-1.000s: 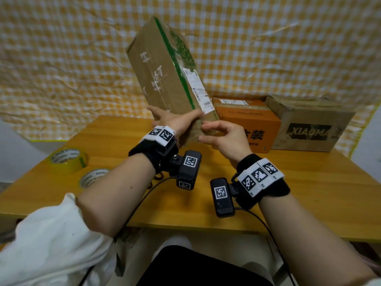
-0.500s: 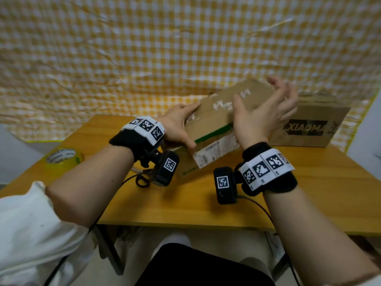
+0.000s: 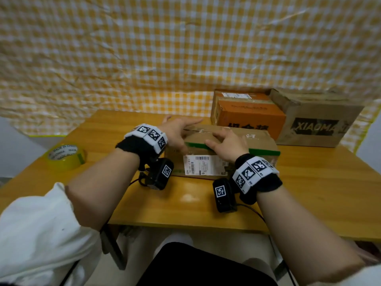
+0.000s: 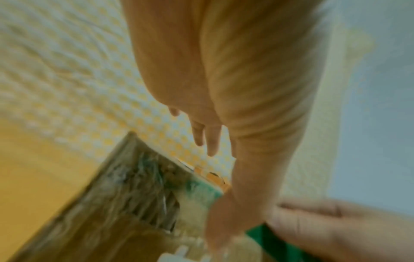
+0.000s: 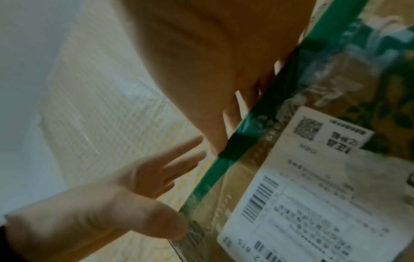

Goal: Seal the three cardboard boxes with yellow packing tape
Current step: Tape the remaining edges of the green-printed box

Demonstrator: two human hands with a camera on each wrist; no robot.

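A wooden yellow table [image 3: 309,193] fills mid-frame. At its centre lies a brown cardboard box with a green stripe [image 3: 261,142]; an orange box [image 3: 249,116] and a printed brown box [image 3: 317,122] stand behind, upper right. The left hand [image 3: 175,131] and right hand [image 3: 228,145] rest on the striped box, fingers straight. A yellow tape roll [image 3: 66,156] sits left.
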